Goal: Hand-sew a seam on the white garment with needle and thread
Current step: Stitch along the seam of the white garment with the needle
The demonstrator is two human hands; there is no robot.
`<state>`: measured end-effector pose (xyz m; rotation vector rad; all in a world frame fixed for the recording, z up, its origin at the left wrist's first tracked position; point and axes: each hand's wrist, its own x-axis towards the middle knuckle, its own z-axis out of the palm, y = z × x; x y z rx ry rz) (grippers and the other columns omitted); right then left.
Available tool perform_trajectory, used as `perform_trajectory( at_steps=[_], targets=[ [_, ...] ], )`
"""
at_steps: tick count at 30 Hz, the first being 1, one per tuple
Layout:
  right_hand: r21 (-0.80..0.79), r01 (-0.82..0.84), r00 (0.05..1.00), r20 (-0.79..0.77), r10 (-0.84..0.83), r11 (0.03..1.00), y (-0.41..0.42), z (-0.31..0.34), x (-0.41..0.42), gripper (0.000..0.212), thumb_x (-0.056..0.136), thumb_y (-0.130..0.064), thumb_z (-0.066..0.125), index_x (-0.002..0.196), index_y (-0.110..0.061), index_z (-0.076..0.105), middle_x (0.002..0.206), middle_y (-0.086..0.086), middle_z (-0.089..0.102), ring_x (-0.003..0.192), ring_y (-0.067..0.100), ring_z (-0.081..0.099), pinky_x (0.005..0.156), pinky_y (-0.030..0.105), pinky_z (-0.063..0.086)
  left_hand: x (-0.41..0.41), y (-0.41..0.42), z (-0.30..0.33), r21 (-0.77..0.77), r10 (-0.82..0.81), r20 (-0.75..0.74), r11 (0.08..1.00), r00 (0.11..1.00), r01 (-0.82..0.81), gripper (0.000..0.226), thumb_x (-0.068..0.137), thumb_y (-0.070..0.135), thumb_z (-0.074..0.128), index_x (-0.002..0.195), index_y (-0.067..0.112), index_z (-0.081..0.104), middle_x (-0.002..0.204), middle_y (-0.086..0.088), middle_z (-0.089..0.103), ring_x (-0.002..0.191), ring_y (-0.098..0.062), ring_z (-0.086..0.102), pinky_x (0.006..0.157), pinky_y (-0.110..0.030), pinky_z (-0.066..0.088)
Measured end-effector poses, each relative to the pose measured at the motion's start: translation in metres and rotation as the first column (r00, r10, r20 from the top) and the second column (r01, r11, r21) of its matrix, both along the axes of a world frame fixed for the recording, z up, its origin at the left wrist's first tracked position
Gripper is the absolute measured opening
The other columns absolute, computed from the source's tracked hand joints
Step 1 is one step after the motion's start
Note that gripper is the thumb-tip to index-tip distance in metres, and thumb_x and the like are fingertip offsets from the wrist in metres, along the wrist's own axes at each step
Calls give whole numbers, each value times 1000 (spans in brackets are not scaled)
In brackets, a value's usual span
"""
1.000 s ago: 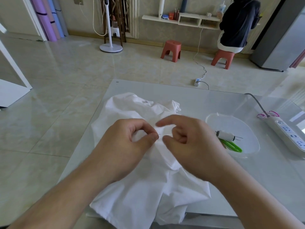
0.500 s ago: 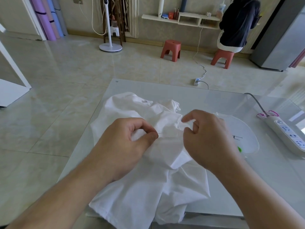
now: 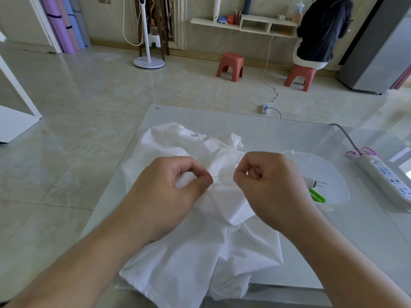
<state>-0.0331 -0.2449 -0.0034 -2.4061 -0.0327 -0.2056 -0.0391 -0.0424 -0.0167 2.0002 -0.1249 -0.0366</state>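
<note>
Both hands (image 3: 222,185) on a faint, probable needle (image 3: 223,175).

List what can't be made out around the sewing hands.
- Head view: whether the thin line between the left hand and right hand is needle or thread; too fine.
- Stitches on the white garment: too small.
- Spool and green scissors: part hidden behind right hand.

There were two hands, a left hand (image 3: 164,192) and a right hand (image 3: 270,187), one white garment (image 3: 200,241) and one needle (image 3: 223,175). Two red stools (image 3: 230,66) stood on the floor, and one person (image 3: 320,30) sat on the second one. The table (image 3: 300,134) had one clear dish (image 3: 329,174), one green scissors (image 3: 317,195) and one power strip (image 3: 391,178).
</note>
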Motion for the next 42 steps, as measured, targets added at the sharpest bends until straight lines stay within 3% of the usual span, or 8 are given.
perform_trajectory(
  at_steps=[12, 17, 24, 29, 31, 36, 39, 42],
  targets=[
    [-139, 203, 961, -162, -224, 969, -4, 3, 3, 19, 73, -5, 51, 71, -13, 69, 69, 1, 69, 60, 24, 62, 52, 28, 46, -1, 2, 2, 9, 7, 0, 1000, 1000, -7, 13, 96, 33, 76, 83, 31, 79, 81, 14, 77, 81, -3, 72, 76, -26, 53],
    [-149, 254, 943, -180, -279, 956, -8, 3, 7, 20, 67, -5, 48, 69, -11, 67, 73, 6, 71, 61, 28, 59, 54, 30, 45, -1, 3, 3, 6, 0, -1, 1000, 1000, 0, 11, 95, 34, 75, 85, 31, 79, 84, 13, 78, 86, -6, 73, 86, -37, 60],
    [-192, 260, 927, -223, -300, 946, -7, 8, 5, 23, 65, -7, 46, 71, -10, 67, 78, 6, 72, 59, 23, 53, 54, 30, 44, 0, 4, 2, 7, -1, 11, 1000, 1000, 1, 11, 95, 36, 75, 85, 33, 78, 82, 12, 78, 83, -7, 73, 81, -34, 58],
    [-373, 247, 907, -235, -349, 894, -9, 20, -3, 23, 73, -16, 55, 94, -15, 66, 88, 4, 71, 69, 28, 65, 61, 36, 55, 0, 5, 2, -28, -23, 16, 999, 1000, 24, 12, 97, 32, 73, 87, 31, 79, 84, 12, 78, 84, -7, 73, 80, -32, 58],
    [-505, 213, 929, -159, -333, 836, -9, 27, -8, 26, 81, -19, 57, 107, -21, 54, 84, -3, 65, 74, 23, 61, 59, 33, 49, 0, 5, 2, -98, -32, 3, 995, 999, 32, 11, 100, 29, 70, 92, 30, 77, 77, 13, 75, 76, -7, 71, 73, -23, 52],
    [-107, -1, 1000, -31, -2, 994, 1, 22, -19, 32, 90, -15, 55, 110, -39, 55, 53, -12, 53, 54, 9, 51, 54, 34, 46, -2, 5, 7, -205, -77, -29, 976, 997, 69, 18, 106, 27, 59, 104, 36, 74, 73, -10, 70, 69, -28, 67, 69, -33, 48],
    [178, -177, 976, -95, 196, 968, 7, 14, -19, 27, 97, -12, 63, 106, -38, 63, 49, -9, 41, 46, 8, 39, 47, 21, 36, -5, 6, 10, -208, -123, -1, 971, 992, 120, 24, 107, 23, 57, 111, 40, 72, 64, -1, 63, 61, -16, 62, 65, -29, 46],
    [418, -255, 919, -176, 353, 872, 10, 11, -18, 21, 99, -17, 66, 112, -33, 69, 57, 4, 39, 53, 16, 38, 56, 32, 36, -6, 6, 14, -221, -196, 36, 955, 980, 199, 30, 108, 22, 55, 120, 45, 69, 66, -14, 60, 63, -26, 59, 67, -42, 48]
  ],
)
